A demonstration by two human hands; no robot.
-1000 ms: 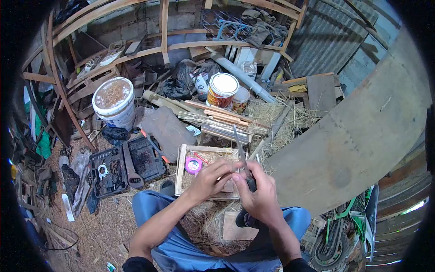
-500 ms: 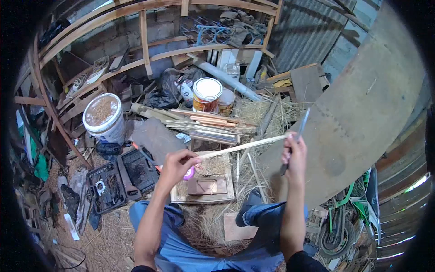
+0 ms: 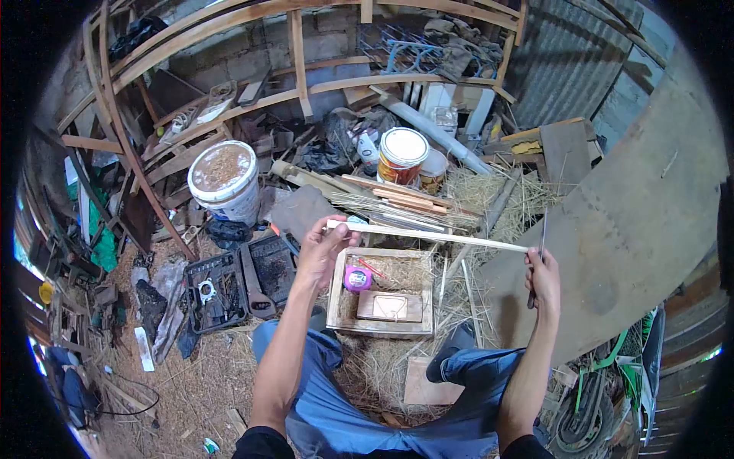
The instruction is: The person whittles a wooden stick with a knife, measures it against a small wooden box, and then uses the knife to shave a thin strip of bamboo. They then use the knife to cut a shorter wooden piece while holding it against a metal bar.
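A long pale strip of wood or bamboo [image 3: 436, 235] stretches between my hands, nearly level and dipping slightly to the right. My left hand [image 3: 325, 249] pinches its left end between thumb and fingers. The other end meets my right hand [image 3: 541, 277], which is closed round a knife [image 3: 544, 229] with its blade pointing up. Below the strip stands a wooden box [image 3: 336, 306] with straw inside. In it lie a pink tape measure [image 3: 357, 278], a red pencil-like stick [image 3: 371, 268] and a wooden block [image 3: 367, 305] with a thin loop on top.
Left of the box are a black tool case [image 3: 206, 298] and a handsaw [image 3: 256, 287]. Behind stand a sawdust-topped bucket [image 3: 223, 172], a paint can [image 3: 403, 153] and a bundle of wooden strips [image 3: 405, 200]. A large board [image 3: 619, 222] leans on the right, near a green-framed wheeled machine [image 3: 589, 390].
The view has shifted, so the surroundings sit further right. My left hand has risen and my right hand has lowered, tilting the strip the other way. The box shows more fully.
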